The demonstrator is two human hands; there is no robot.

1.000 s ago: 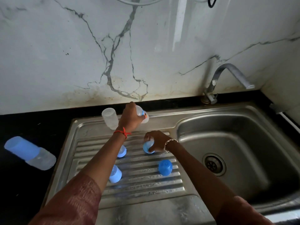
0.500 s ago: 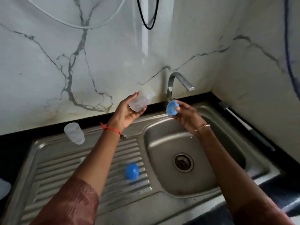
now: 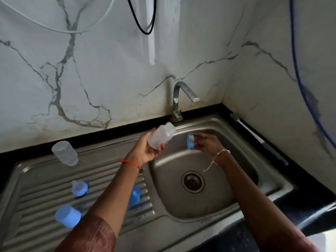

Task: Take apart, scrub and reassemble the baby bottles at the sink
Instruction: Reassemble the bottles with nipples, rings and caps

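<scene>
I see the marble wall point(image 3: 109, 79) filling the back and turning a corner on the right. Three cords hang on it: one white, one black, one blue. Below runs the black table point(image 3: 300, 188), with one steel sink point(image 3: 163, 226) set into it. The sink has a ribbed drainboard point(image 3: 36, 206) on the left and a single basin point(image 3: 218, 197) on the right, with one drain point(image 3: 193, 181) in its floor. One tap point(image 3: 177, 99) stands at the back rim, its spout pointing right. One long-handled tool point(image 3: 254, 137) lies on the table along the right wall; its head is too blurred to name.

Two arms reach in over the sink. The left hand point(image 3: 145, 151), a red thread at its wrist, has its grip wrapped round the held bottle point(image 3: 161, 136), which is tilted over the back left edge of the basin, neck toward the tap. The right hand point(image 3: 205, 144), wearing a chain bracelet, pinches the blue ring point(image 3: 190, 142) above the basin, just beside that bottle without touching it.

That makes two clear bottles: the second bottle point(image 3: 64, 153) stands at the back of the drainboard, well apart from the hands.

There are four blue parts. Besides the ring, three sit on the drainboard ribs: a blue cap point(image 3: 68, 216) at the front, a blue collar point(image 3: 80, 188) behind it with something pale on top, and a blue piece point(image 3: 134, 195) half hidden by the left forearm.
</scene>
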